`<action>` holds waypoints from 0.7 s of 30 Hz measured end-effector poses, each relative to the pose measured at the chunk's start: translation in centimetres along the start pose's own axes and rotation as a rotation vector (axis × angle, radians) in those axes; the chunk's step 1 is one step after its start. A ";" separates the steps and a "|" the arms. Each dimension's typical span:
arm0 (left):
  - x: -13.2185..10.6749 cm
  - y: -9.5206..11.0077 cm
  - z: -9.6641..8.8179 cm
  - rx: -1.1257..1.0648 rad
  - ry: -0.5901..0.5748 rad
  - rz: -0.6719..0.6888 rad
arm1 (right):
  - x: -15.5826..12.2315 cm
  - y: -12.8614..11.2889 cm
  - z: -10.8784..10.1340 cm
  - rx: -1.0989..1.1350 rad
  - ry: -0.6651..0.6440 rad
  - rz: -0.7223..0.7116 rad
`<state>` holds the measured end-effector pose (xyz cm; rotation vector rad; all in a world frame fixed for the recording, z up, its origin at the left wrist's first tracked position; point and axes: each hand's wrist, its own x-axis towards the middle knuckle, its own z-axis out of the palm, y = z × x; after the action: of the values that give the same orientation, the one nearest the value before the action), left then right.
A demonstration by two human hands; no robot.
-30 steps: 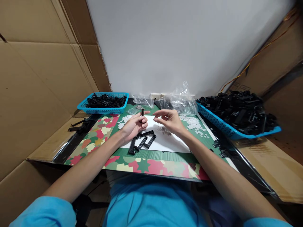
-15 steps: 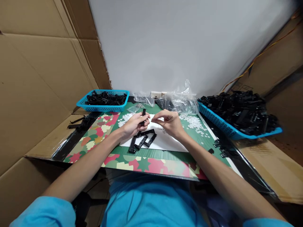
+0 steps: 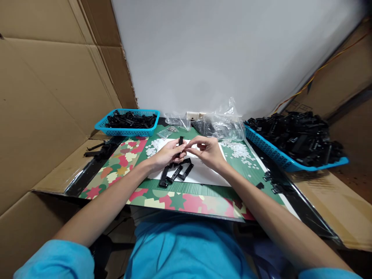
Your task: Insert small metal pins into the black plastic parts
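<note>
My left hand is closed around a narrow black plastic part, whose upper end sticks out above the thumb. My right hand is in a pinch, its fingertips against the left fingers beside that part. Whatever the pinch holds is too small to make out. Below the hands, several similar black plastic parts lie on a white sheet. Small white discs are scattered to the right of the sheet, and another heap of white discs lies left of it.
A blue basket of black parts stands at the back left. On the right a larger blue basket is heaped with black parts. Clear plastic bags lie along the wall. Loose black pieces sit near the right edge. Cardboard walls the left.
My left hand has shifted slightly right with the black part, closing the gap to my right fingertips. The right hand has barely moved; the view has shifted a little.
</note>
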<state>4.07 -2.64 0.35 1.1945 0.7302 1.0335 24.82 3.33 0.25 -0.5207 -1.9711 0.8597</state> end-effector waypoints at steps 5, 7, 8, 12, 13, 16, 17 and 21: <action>0.2 -0.5 -0.1 -0.054 -0.020 -0.025 | 0.0 -0.1 -0.1 -0.008 -0.015 -0.012; 0.3 -0.6 -0.2 -0.062 -0.027 -0.028 | 0.0 -0.2 -0.1 -0.014 -0.020 -0.039; 0.3 -0.6 -0.2 -0.063 -0.025 -0.028 | 0.0 -0.2 -0.1 -0.024 -0.020 -0.051; 0.3 -0.4 -0.1 -0.063 -0.005 -0.041 | -0.1 -0.2 -0.2 -0.103 0.002 -0.099; 0.2 -0.3 -0.1 -0.062 -0.007 -0.044 | -0.2 -0.1 -0.2 -0.134 0.004 -0.124; 0.0 -0.3 0.0 -0.056 -0.019 -0.041 | -0.5 -0.1 -0.3 -0.272 -0.017 -0.223; 0.0 -0.3 0.1 -0.054 -0.021 -0.040 | -0.6 -0.1 -0.3 -0.329 -0.027 -0.257; -0.1 -0.5 0.0 -0.040 -0.032 -0.051 | -0.9 -0.4 -0.5 -0.524 -0.042 -0.359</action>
<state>4.17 -2.76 -0.11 1.1498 0.7081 0.9806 25.65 2.63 0.25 -0.4202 -2.2402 0.1257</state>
